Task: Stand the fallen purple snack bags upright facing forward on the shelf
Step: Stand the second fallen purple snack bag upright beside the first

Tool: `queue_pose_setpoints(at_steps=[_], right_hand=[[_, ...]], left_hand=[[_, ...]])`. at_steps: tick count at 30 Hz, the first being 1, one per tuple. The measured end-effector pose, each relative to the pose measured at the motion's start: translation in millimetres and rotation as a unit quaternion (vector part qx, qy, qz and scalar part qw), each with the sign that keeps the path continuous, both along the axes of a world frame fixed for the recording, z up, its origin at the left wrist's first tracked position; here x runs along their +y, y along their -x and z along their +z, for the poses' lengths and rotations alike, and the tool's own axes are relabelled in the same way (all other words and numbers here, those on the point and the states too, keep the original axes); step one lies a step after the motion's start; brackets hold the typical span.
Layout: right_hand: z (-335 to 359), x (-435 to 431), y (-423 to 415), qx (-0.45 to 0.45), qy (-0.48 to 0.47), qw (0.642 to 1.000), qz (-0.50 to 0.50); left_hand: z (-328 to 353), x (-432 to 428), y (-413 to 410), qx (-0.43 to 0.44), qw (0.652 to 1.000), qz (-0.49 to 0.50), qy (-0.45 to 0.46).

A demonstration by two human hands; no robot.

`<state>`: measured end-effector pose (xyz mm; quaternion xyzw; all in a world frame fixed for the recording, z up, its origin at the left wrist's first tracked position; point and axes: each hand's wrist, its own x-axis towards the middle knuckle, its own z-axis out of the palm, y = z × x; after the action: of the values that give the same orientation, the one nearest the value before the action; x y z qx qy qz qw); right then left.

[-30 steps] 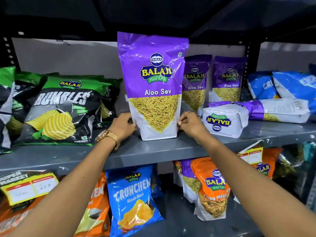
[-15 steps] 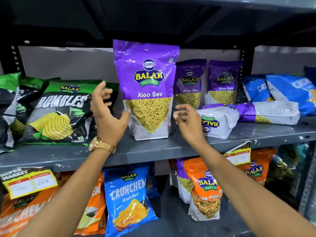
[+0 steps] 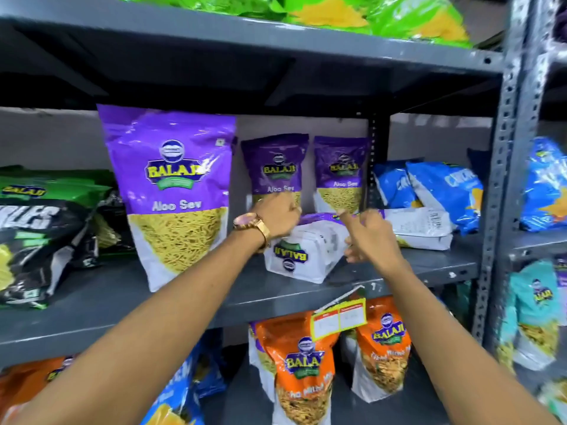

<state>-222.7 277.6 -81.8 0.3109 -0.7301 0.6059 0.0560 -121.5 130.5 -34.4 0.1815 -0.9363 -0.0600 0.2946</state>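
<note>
Your left hand [image 3: 277, 217] covered the lower front of the middle upright purple bag [image 3: 274, 167], and its fingertips were lost behind the fallen purple bag [image 3: 302, 253]. Your right hand [image 3: 368, 236] hid that bag's right side, so you could not tell whether either hand gripped it. Its upside-down logo was smeared by motion. The second fallen bag [image 3: 420, 227] lay partly behind your right hand. At the shelf's [image 3: 92, 314] left end, the black-and-green bag [image 3: 36, 240] was cut off by the frame. The yellow price tags [image 3: 339, 319] were too blurred to read.
</note>
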Motion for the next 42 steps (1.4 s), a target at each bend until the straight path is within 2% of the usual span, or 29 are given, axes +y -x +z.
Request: queue_pose_setpoints(at_steps=[3,6,8,10,14,17,20,23,27,33,42], right_hand=[[-19,9,20,-0.048,-0.152,0.987,-0.018],[-18,8,18,-0.061,-0.188,0.98,0.0],[-12,1,19,-0.074,-0.207,0.975,0.028],[-8,-9,22,-0.1,-0.207,0.971,0.069],[-10,-13,31,-0.221,-0.114,0.951,0.185],[-8,-7,37,-0.214,-0.09,0.94,0.248],[-6,-9,48,-0.166,-0.077,0.951,0.251],[0,-11,65,-0.117,-0.017,0.966,0.23],[10,-11,82,-0.045,0.068,0.963,0.255],[9,-44,110,-0.056,0.048,0.957,0.28],[5,-89,109,-0.083,0.061,0.921,0.377]], left_hand=[[-3,-10,24,-0.089,0.987,0.055,-0.122],[-16,-21,37,-0.13,0.948,-0.018,-0.289],[-19,-25,39,-0.146,0.921,-0.027,-0.361],[-21,-30,40,-0.138,0.909,-0.021,-0.392],[-24,-27,36,-0.092,0.9,-0.01,-0.425],[-28,-24,36,-0.004,0.91,-0.014,-0.414],[-34,-22,44,0.08,0.915,-0.006,-0.395],[-34,-17,51,0.132,0.912,-0.073,-0.382],[-32,-8,59,0.194,0.898,-0.146,-0.368],[-35,-20,74,0.278,0.918,-0.077,-0.273],[-63,-46,58,0.359,0.896,-0.008,-0.26]])
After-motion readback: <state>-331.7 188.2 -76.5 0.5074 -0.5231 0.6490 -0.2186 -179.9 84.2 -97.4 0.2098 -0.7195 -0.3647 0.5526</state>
